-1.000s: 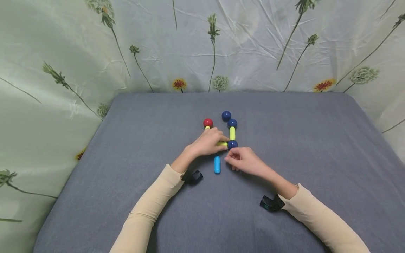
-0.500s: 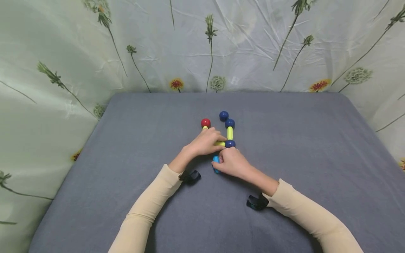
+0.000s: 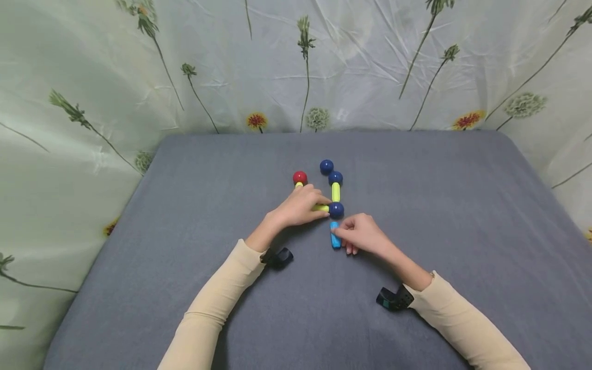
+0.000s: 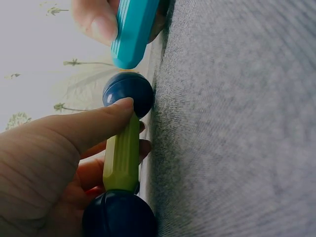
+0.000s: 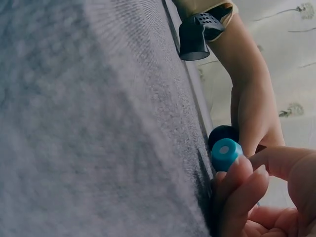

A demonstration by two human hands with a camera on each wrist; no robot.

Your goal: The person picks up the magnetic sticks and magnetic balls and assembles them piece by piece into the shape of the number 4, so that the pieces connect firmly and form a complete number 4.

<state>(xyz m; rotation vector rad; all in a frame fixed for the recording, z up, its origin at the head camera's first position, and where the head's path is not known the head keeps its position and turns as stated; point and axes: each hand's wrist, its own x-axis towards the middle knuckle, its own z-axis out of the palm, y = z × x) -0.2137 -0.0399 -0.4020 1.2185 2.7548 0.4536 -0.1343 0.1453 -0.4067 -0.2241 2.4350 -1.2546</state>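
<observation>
My left hand [image 3: 299, 207] pinches a yellow-green magnetic rod [image 4: 121, 155] between thumb and fingers, the thumb tip also touching the dark blue ball [image 4: 128, 91] at its end. Another dark blue ball [image 4: 120, 215] is on the rod's other end. My right hand [image 3: 364, 234] pinches a light blue magnetic rod [image 3: 335, 239]. Its far end points at the corner ball [image 3: 336, 209], with a small gap between them in the left wrist view. From that ball a second yellow-green rod [image 3: 335, 192] runs back to another dark blue ball [image 3: 335, 178].
A red ball [image 3: 299, 178] stands behind my left hand, joined to a yellow-green rod [image 3: 298, 185] partly hidden by that hand. A separate dark blue ball [image 3: 326, 166] lies at the back. Grey cloth [image 3: 231, 180] covers the table; a flowered curtain [image 3: 268, 61] hangs behind.
My right hand reached left, took hold of the light blue rod, and brought it right, in front of the corner ball. My left hand kept its grip in about the same place.
</observation>
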